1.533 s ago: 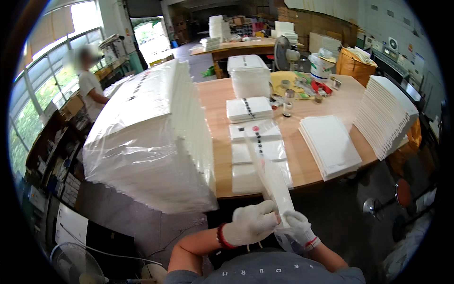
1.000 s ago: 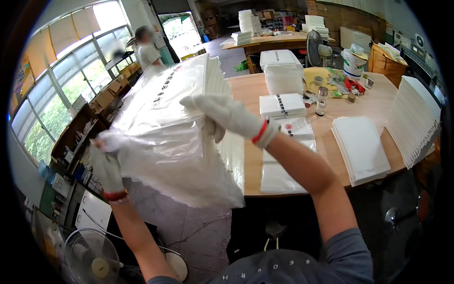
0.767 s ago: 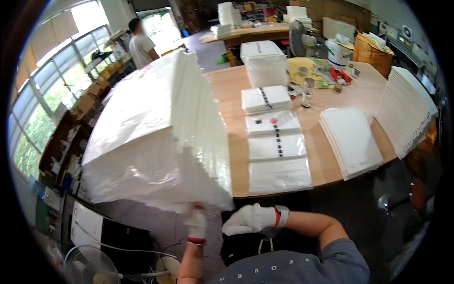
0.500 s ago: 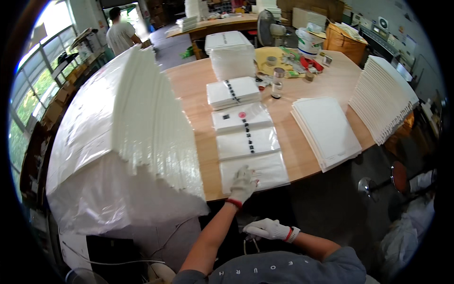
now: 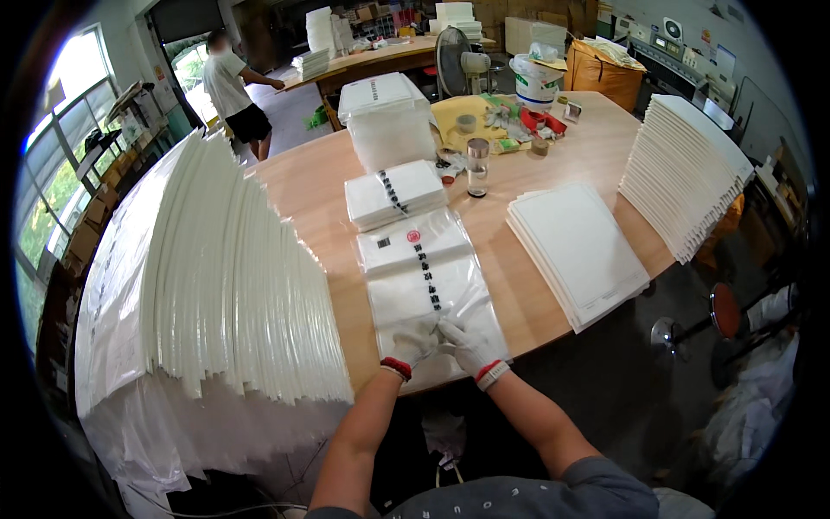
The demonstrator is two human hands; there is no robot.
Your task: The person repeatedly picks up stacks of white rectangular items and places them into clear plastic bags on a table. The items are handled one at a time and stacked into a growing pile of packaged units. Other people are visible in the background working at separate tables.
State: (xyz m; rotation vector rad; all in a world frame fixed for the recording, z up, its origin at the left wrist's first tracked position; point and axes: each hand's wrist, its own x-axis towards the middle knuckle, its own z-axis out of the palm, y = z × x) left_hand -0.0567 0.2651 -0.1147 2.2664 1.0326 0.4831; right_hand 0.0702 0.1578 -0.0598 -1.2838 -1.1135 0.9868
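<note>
My left hand (image 5: 413, 344) and right hand (image 5: 467, 343) pinched the clear plastic bag's (image 5: 432, 294) near edge on the table (image 5: 320, 186); fingertips blurred together.

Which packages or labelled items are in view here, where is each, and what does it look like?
Clear plastic bag: table's near edge, under left hand and right hand; flat, dark print strip, red mark.
Folded bag stack: behind it; white, dark strip.
Clear lidded box: farther back, rectangular.
White bucket: far right.
</note>
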